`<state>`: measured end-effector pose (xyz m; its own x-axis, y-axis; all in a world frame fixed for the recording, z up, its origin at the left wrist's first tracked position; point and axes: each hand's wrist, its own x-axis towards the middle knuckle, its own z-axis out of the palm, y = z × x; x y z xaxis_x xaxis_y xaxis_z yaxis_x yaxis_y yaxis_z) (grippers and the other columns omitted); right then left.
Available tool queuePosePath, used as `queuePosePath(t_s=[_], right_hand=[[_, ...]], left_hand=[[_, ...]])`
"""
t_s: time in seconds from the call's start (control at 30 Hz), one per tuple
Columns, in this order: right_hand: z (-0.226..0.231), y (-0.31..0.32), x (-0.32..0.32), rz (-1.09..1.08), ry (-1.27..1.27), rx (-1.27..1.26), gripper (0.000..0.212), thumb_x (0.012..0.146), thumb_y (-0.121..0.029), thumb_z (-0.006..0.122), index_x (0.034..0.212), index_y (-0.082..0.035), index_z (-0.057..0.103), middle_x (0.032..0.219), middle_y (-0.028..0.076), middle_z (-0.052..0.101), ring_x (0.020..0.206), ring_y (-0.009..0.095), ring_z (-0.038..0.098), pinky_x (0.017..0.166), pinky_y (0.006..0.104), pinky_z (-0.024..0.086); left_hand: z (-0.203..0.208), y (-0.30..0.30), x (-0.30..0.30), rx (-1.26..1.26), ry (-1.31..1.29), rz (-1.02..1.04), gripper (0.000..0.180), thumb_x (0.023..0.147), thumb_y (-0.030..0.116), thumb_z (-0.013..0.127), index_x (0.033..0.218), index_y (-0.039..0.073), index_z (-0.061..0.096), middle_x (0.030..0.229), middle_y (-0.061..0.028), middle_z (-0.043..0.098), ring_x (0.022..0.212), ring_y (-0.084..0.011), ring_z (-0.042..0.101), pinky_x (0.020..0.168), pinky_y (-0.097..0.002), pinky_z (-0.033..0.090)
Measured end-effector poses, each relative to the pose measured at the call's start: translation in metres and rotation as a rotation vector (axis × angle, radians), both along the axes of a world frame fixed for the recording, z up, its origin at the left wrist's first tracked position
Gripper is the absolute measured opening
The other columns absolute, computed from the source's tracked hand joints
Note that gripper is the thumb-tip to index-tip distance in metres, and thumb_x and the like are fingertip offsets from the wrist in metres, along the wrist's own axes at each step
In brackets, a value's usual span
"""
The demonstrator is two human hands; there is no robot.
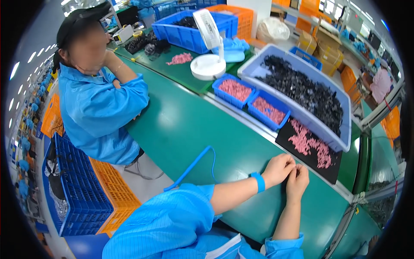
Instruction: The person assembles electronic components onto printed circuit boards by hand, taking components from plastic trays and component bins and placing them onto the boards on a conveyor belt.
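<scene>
My left hand [278,169] and my right hand [297,178] meet fingertip to fingertip over the green work surface [241,149]. Both are closed in a pinch; whatever sits between the fingers is hidden or too small to name. A blue wristband [258,182] circles my left wrist, and a blue cord [196,162] lies on the surface to its left. Just beyond my hands, small pink parts [304,142] are scattered on a black mat [330,172]. Behind the mat stands a large pale-blue tub [297,71] heaped with black parts [308,93].
Two small blue trays [254,113] of pink pieces stand beside the tub. A white fan [208,67] and a large blue bin [172,32] are farther back. At the left a person in a blue smock [101,112] leans on the table, near blue and orange crates [86,190].
</scene>
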<state>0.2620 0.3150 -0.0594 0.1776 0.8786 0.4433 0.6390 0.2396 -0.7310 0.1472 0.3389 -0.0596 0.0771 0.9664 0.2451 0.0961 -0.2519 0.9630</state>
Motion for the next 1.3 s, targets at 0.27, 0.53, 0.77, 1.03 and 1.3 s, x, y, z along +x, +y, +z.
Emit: queuePosePath(t_s=[0.27,0.53,0.77,1.03,1.3], right_hand=[[-0.003,0.004,-0.002,-0.014,0.028,-0.028,0.004,0.084,-0.002,0.058,0.083,0.001,0.055,0.077,0.014,0.054,0.065,0.026,0.054,0.06,0.0347,0.044],[0.004,0.007,-0.001,-0.013,-0.007,0.0,0.005,0.085,-0.003,0.057,0.083,0.001,0.055,0.079,0.015,0.055,0.067,0.029,0.055,0.06,0.0365,0.044],[0.001,0.004,0.002,-0.018,-0.002,-0.003,0.005,0.085,-0.003,0.058,0.083,0.001,0.055,0.078,0.015,0.055,0.067,0.029,0.055,0.06,0.0371,0.044],[0.002,0.0,0.002,-0.028,-0.004,-0.016,0.006,0.084,-0.003,0.059,0.082,0.001,0.055,0.077,0.014,0.055,0.066,0.028,0.055,0.059,0.0365,0.044],[-0.002,0.007,0.007,0.03,-0.023,0.002,0.003,0.084,-0.003,0.057,0.083,0.0,0.056,0.078,0.017,0.056,0.071,0.031,0.056,0.067,0.0383,0.046]], left_hand=[[-0.002,0.005,0.0,-0.082,-0.011,-0.05,0.008,0.085,0.007,0.061,0.085,-0.001,0.06,0.083,-0.0105,0.063,0.073,-0.0174,0.063,0.067,-0.0301,0.052],[0.004,0.006,0.002,-0.073,-0.07,-0.023,0.008,0.082,0.008,0.061,0.082,0.0,0.061,0.081,-0.013,0.062,0.071,-0.0265,0.06,0.065,-0.0368,0.049],[0.001,0.006,0.005,-0.086,-0.012,-0.051,0.006,0.086,0.006,0.061,0.086,0.0,0.061,0.082,-0.0083,0.064,0.072,-0.0142,0.062,0.066,-0.0286,0.052],[0.001,0.002,0.003,-0.089,0.0,-0.061,0.006,0.086,0.006,0.06,0.086,-0.001,0.061,0.082,-0.0083,0.064,0.073,-0.0138,0.063,0.067,-0.0286,0.052],[-0.004,0.006,0.005,0.023,0.082,0.028,0.01,0.084,0.01,0.062,0.086,0.001,0.063,0.083,-0.0128,0.065,0.073,-0.0214,0.064,0.067,-0.0328,0.052]])
